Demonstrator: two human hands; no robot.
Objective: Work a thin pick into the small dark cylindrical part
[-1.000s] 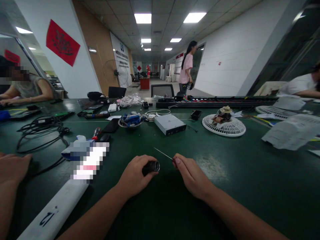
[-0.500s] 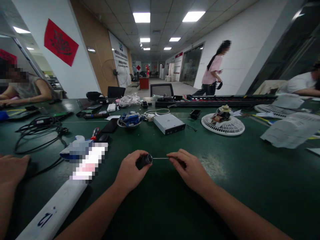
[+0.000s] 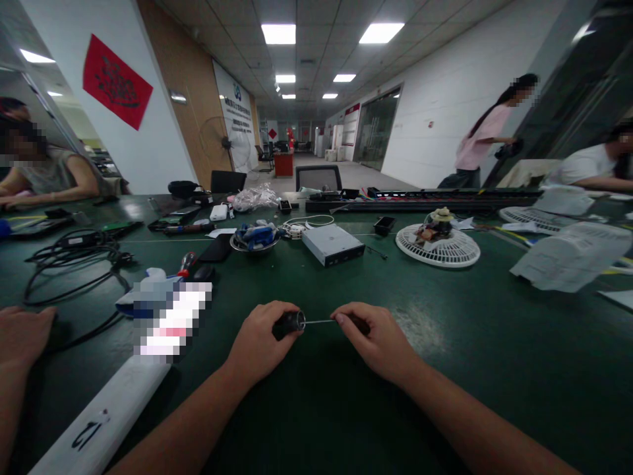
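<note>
My left hand (image 3: 262, 336) is wrapped round a dark cylindrical part (image 3: 291, 322), whose open round end faces right. From the other side, my right hand (image 3: 370, 333) grips a screwdriver by its dark handle, mostly hidden in the fingers. The thin metal shaft (image 3: 319, 321) runs level between both hands, and its left end meets the rim of the cylinder. How deep the tip reaches cannot be seen. Both hands are over the dark green table (image 3: 316, 409).
Beyond my hands lie a silver disc drive (image 3: 332, 244), a metal bowl (image 3: 254, 245) of blue items and a white fan grille (image 3: 438, 247). At left are coiled black cables (image 3: 74, 264), a long white object (image 3: 99, 422) and another person's hand (image 3: 24, 336).
The shaft has shifted slightly down and now slants a little, with its tip at the cylinder's end. The cylinder's open end has turned slightly. A person in pink has walked right.
</note>
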